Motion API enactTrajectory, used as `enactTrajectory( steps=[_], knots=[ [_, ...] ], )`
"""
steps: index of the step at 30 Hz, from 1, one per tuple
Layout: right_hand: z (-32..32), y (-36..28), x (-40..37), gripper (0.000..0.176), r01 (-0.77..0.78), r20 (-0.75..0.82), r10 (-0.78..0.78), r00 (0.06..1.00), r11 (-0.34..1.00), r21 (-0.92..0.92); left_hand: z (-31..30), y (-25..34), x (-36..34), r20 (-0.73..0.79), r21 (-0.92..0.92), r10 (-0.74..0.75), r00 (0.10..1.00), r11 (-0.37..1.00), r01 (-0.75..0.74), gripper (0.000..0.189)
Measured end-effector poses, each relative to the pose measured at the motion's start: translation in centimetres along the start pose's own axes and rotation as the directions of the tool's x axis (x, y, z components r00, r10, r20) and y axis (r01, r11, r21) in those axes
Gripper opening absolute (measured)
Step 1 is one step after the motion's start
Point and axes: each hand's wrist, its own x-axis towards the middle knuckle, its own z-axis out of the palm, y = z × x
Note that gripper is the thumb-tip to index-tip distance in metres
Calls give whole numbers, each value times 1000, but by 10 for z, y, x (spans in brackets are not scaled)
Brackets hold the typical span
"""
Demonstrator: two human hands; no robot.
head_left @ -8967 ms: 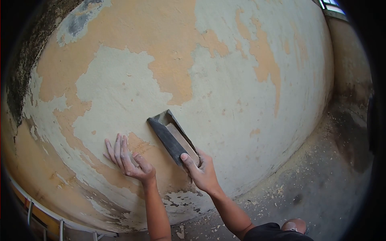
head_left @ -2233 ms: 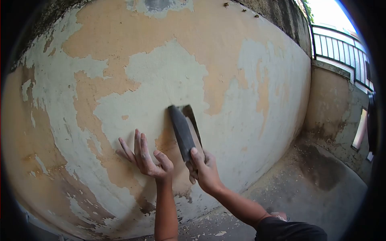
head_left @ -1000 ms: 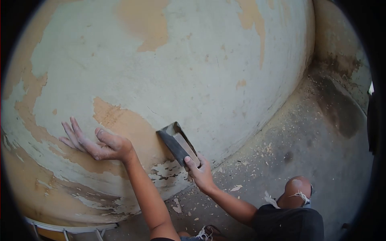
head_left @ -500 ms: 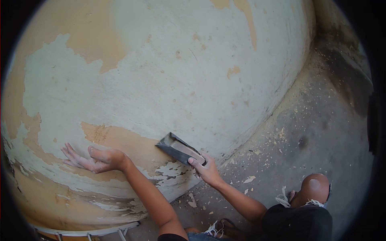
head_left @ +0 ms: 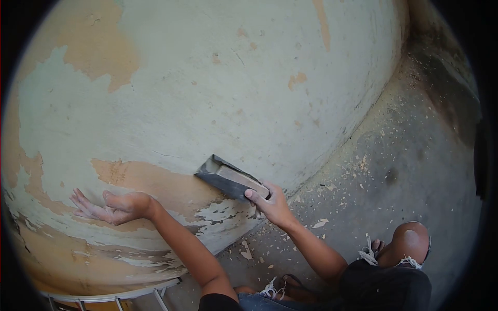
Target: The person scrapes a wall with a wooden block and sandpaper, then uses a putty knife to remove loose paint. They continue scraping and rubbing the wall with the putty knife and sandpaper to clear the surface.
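Observation:
A large rounded surface (head_left: 244, 103) fills most of the view, its pale green paint worn off in places to tan patches. My right hand (head_left: 272, 203) grips the lower end of a sanding block (head_left: 231, 179), a light block wrapped in dark sandpaper, thumb on top. The block lies against the surface, at the edge of a tan patch (head_left: 150, 179) and above a band of chipped paint (head_left: 220, 215). My left hand (head_left: 116, 207) is open and dusty, palm turned up and fingers spread, close to the surface left of that patch.
Concrete floor (head_left: 373, 192) with scattered paint flakes (head_left: 320, 223) runs along the right. An aluminium ladder (head_left: 111, 296) lies at the lower left, below the curved surface. My bent knee (head_left: 410, 241), in torn jeans, is at the lower right.
The sanding block and my right hand have shifted slightly up along the surface. The view has moved a little to the right; my left hand keeps its open pose.

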Motion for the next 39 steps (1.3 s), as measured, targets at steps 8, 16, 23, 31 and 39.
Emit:
enactTrajectory(
  steps=[8, 16, 23, 31, 39],
  knots=[
    [-4, -3, 5, 43, 0, -25, 0, 1000, 1000, -26, 1, 2, -2, 24, 22, -3, 1000, 1000, 3, 50],
    [-14, 18, 1, 41, -92, -65, 95, 993, 995, 47, 5, 0, 2, 0, -68, 95, 995, 993, -95, 47],
    [-17, 7, 5, 41, 83, -70, -95, 993, 985, -151, -33, -6, -16, 227, -216, 311, 923, 940, -264, 59],
    [-22, 16, 15, 40, -17, -57, 14, 998, 998, -62, -131, -2, -150, 749, -201, 257, 611, 966, -160, 74],
    [-35, 61, -13, 41, -136, -99, 141, 985, 989, 58, -124, -15, -160, 753, -200, 316, 577, 946, -257, 71]
  ],
)
